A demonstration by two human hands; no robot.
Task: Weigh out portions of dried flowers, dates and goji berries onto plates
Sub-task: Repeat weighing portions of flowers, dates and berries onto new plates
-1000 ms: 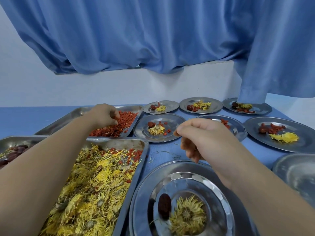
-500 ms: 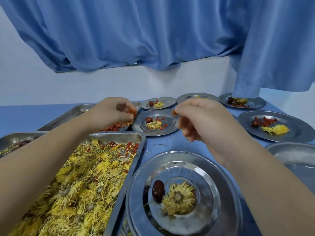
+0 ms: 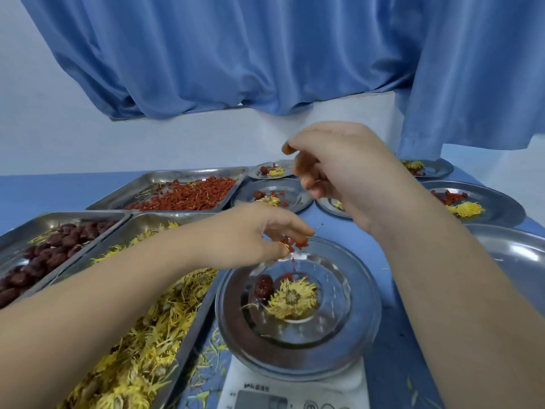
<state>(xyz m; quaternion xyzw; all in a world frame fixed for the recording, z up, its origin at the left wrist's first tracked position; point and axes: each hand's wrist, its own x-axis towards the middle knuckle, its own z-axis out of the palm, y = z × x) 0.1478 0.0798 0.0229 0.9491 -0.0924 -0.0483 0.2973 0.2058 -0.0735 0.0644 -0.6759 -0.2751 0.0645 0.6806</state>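
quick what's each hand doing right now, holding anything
Left hand: fingers pinched on goji berries, dropping some over the plate on the scale.
Right hand: raised, fingers loosely curled; contents cannot be told.

One head-worn view looks forward and down (wide-angle), close over the table (image 3: 392,379).

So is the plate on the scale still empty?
No. The plate holds a date and a flower, and the left hand is dropping goji berries in.
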